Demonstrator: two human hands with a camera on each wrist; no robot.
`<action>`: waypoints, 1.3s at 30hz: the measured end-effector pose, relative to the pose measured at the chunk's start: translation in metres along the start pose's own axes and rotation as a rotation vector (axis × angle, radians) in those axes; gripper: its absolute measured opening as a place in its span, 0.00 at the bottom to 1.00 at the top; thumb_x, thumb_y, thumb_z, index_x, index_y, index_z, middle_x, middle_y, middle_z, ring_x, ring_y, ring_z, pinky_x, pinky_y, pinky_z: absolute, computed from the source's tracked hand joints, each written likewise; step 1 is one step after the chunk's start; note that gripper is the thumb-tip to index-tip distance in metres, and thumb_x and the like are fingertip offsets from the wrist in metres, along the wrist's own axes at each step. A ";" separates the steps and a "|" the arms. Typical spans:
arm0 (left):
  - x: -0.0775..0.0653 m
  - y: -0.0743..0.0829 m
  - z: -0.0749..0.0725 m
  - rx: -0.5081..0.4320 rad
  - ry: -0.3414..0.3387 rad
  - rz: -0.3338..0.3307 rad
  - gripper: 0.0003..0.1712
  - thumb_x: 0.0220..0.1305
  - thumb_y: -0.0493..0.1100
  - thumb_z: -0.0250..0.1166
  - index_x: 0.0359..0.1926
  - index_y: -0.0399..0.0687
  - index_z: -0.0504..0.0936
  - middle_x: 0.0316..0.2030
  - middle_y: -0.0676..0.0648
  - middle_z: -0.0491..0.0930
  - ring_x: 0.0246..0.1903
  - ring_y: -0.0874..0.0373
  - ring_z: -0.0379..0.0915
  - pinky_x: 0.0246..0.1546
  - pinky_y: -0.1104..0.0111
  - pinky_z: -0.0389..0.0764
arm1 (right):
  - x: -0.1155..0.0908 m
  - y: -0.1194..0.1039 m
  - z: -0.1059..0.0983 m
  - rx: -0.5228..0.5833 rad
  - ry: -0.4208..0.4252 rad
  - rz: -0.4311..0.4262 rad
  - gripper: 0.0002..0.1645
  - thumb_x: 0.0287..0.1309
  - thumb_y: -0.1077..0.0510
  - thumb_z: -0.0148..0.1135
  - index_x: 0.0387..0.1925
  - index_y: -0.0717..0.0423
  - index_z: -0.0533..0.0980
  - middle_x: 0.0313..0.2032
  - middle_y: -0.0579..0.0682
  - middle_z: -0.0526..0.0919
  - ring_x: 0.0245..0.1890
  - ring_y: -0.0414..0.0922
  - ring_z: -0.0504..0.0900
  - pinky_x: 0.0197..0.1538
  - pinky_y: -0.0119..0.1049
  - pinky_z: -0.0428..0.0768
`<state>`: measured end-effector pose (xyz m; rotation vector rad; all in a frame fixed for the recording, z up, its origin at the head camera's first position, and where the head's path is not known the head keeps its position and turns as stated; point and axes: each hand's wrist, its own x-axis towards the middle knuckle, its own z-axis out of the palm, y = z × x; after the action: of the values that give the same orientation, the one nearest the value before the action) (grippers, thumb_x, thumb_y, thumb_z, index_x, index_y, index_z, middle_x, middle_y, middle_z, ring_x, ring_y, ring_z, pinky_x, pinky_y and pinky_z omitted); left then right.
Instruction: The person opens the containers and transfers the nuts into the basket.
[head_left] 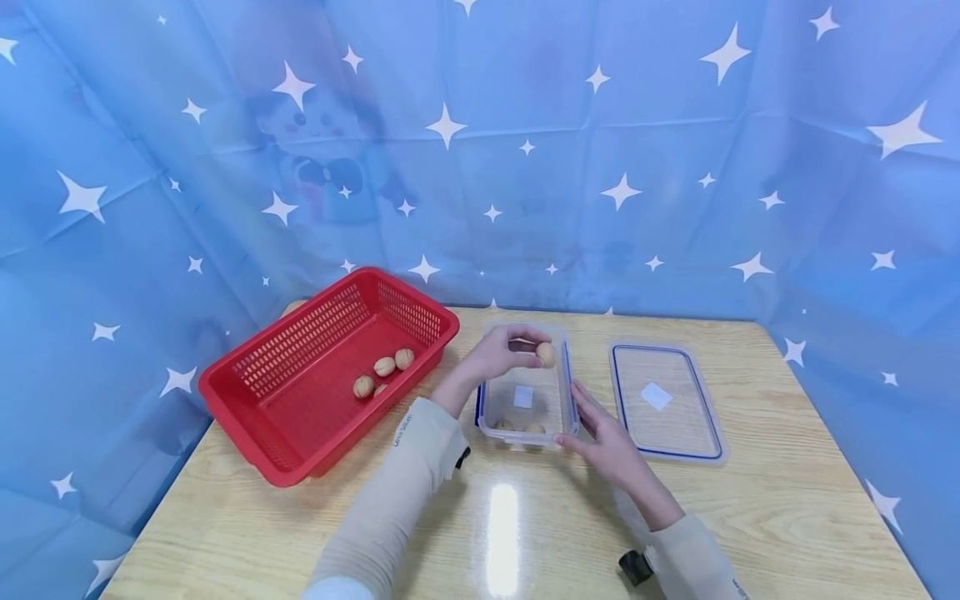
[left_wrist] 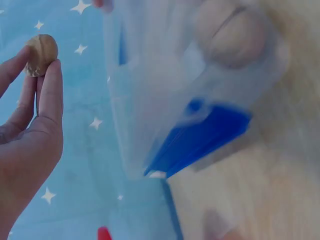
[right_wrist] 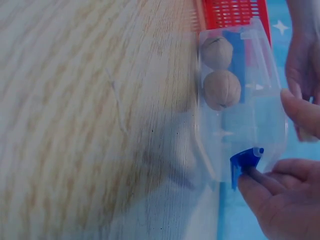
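A walnut [head_left: 546, 355] is pinched between the thumb and fingertips of my left hand [head_left: 504, 353], above the clear plastic box [head_left: 551, 400]. In the left wrist view that walnut [left_wrist: 42, 55] sits at the fingertips. My right hand [head_left: 606, 440] grips the box at its right side, thumb at the front rim and fingers near a blue latch [right_wrist: 246, 158]. Two walnuts [right_wrist: 222, 90] lie inside the box along its near end. The box has no lid on it.
Left of the box stands a red perforated basket [head_left: 307, 417] with several walnuts [head_left: 385, 367] toward its right side. The clear lid [head_left: 667, 404] with a blue seal lies flat to the right. A blue star-patterned curtain [head_left: 487, 167] closes off the table's back.
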<state>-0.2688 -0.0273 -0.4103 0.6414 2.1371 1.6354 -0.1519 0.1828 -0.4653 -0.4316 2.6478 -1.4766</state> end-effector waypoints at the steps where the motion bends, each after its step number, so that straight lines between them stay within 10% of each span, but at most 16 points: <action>1: 0.000 0.003 -0.004 -0.003 0.010 0.000 0.23 0.65 0.34 0.66 0.61 0.38 0.78 0.60 0.38 0.78 0.60 0.47 0.77 0.57 0.65 0.81 | 0.000 0.000 0.000 0.001 0.001 -0.001 0.51 0.60 0.59 0.68 0.75 0.70 0.50 0.77 0.68 0.46 0.74 0.66 0.56 0.70 0.49 0.62; 20: -0.032 0.054 -0.111 0.023 0.313 -0.079 0.24 0.67 0.42 0.66 0.63 0.51 0.75 0.62 0.44 0.76 0.65 0.50 0.73 0.68 0.56 0.72 | 0.007 -0.006 -0.003 -0.010 0.007 -0.006 0.51 0.61 0.59 0.68 0.74 0.71 0.50 0.76 0.70 0.46 0.73 0.66 0.56 0.70 0.49 0.62; 39: -0.117 -0.013 -0.200 0.070 0.569 -0.414 0.36 0.65 0.50 0.67 0.70 0.52 0.65 0.67 0.41 0.66 0.64 0.45 0.66 0.65 0.54 0.75 | -0.001 0.000 -0.001 0.000 0.006 0.011 0.51 0.61 0.59 0.68 0.75 0.70 0.50 0.76 0.70 0.46 0.74 0.65 0.56 0.69 0.47 0.63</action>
<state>-0.2834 -0.2552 -0.3697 -0.2872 2.4924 1.6356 -0.1516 0.1838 -0.4652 -0.4129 2.6504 -1.4764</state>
